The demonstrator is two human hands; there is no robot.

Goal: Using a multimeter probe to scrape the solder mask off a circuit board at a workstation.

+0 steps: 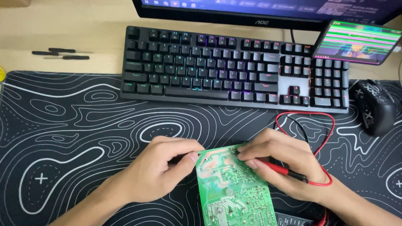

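Observation:
A green circuit board (234,192) lies solder side up on the black desk mat (75,138), near the front edge. My left hand (161,169) pinches something thin and dark at the board's upper left corner; what it is I cannot tell. At the board's upper right edge, my right hand (282,161) holds a red test probe (276,167) with its tip on the board. The probe's red lead (324,129) loops up behind the hand, alongside a black lead (302,127).
A black backlit keyboard (234,67) sits beyond the hands, under a monitor (259,10). A phone (358,42) leans at the right, above a black mouse (374,106). Small screwdrivers (63,53) lie on the wooden desk at the far left. A dark device (293,219) shows partly below the board.

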